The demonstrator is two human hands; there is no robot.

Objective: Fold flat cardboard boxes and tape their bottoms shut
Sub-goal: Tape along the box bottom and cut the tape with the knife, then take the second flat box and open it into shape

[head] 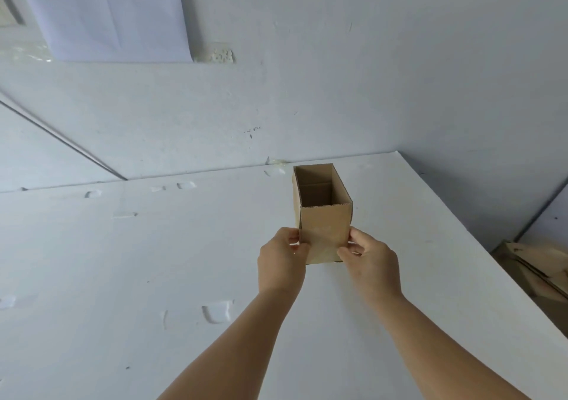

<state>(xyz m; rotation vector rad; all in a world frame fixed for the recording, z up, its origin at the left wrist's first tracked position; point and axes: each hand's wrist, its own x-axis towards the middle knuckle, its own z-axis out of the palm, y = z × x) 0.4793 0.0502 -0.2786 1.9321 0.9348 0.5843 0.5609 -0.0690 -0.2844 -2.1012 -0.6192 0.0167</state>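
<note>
A small brown cardboard box (324,227) stands upright on the white table (153,276), formed into an open tube with its top open toward me. My left hand (281,264) pinches its lower left edge with thumb and fingers. My right hand (372,264) pinches its lower right edge the same way. The box's bottom is hidden behind my hands and its near face. No tape is in view.
The table's right edge (479,246) runs diagonally close to the box. Flat cardboard pieces (534,267) lie lower down beyond that edge at the right. A white wall stands behind the table, with a paper sheet (107,15) stuck on it at upper left.
</note>
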